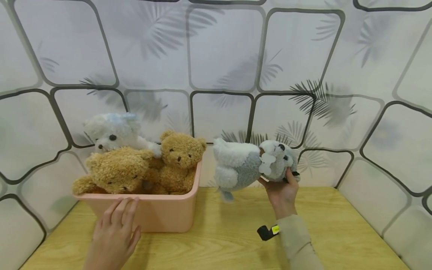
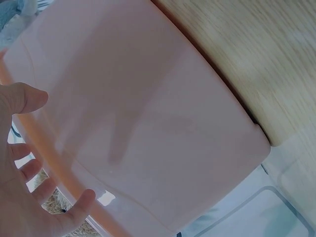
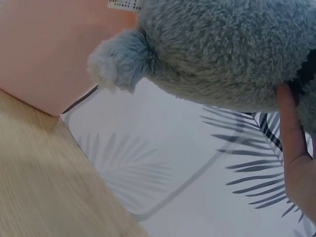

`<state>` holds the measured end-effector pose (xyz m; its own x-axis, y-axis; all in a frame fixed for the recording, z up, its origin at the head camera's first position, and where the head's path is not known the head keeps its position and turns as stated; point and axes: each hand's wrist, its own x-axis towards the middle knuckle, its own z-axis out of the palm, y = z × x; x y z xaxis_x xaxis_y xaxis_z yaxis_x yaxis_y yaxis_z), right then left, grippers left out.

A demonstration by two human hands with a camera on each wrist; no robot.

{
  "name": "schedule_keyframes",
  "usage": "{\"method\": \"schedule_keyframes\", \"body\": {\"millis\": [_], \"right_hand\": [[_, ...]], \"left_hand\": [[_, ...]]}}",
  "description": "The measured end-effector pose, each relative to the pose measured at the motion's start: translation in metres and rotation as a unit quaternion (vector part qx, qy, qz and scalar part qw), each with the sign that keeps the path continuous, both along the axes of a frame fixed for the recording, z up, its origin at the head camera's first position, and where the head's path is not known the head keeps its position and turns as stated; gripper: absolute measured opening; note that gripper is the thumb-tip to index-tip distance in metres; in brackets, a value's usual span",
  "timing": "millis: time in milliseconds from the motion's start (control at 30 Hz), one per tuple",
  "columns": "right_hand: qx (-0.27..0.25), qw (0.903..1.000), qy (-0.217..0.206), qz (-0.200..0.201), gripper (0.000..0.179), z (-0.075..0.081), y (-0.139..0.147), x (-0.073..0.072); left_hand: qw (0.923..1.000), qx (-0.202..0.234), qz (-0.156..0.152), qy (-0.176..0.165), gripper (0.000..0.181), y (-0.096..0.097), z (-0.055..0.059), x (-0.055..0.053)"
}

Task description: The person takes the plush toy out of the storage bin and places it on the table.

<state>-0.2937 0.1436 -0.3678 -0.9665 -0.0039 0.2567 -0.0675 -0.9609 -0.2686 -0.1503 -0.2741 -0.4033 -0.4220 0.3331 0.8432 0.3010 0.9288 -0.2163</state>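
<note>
Here, grey-and-white plush toy [image 1: 248,168] in right hand's grip [image 1: 282,194], left hand [image 1: 114,231] uncurled, perhaps against pink bin [image 1: 168,213].

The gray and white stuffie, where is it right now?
In the head view, the gray and white stuffie is right of the pink bin, held sideways above the table by the right hand.

At the left fingers [image 1: 118,214] I see a smooth, faintly glossy plastic bin [image 1: 165,214]; in the right fingers [image 1: 291,177], a fluffy plush toy [image 1: 248,170]; below both, a grained wood-look table [image 1: 216,247].
</note>
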Motion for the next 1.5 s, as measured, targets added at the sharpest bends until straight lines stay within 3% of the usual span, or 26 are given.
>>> {"method": "schedule_keyframes", "body": {"millis": [300, 700, 933, 1267, 1400, 1500], "right_hand": [[0.089, 0.9954, 0.004, -0.035, 0.027, 0.002, 0.004, -0.002], [0.204, 0.9764, 0.023, -0.065, 0.019, 0.001, 0.006, -0.006], [0.328, 0.9383, 0.017, -0.109, 0.019, 0.003, 0.002, -0.011], [0.446, 0.8871, 0.028, -0.115, 0.026, 0.009, -0.01, -0.02], [0.515, 0.8504, 0.016, -0.108, 0.043, 0.013, -0.016, -0.024], [0.571, 0.815, 0.023, -0.096, 0.051, 0.016, -0.019, -0.027]], "left_hand": [[1.0, -0.002, 0.002, -0.003, 0.064, -0.001, -0.001, 0.0], [0.9999, -0.001, -0.001, -0.012, 0.063, 0.0, 0.001, -0.002], [1.0, 0.0, -0.002, -0.008, 0.064, 0.001, 0.0, -0.003], [1.0, 0.001, -0.001, -0.001, 0.063, -0.002, 0.0, -0.004], [1.0, -0.002, -0.004, 0.007, 0.062, -0.002, -0.001, -0.005], [0.9999, -0.002, -0.006, 0.012, 0.062, -0.002, -0.001, -0.005]]}}
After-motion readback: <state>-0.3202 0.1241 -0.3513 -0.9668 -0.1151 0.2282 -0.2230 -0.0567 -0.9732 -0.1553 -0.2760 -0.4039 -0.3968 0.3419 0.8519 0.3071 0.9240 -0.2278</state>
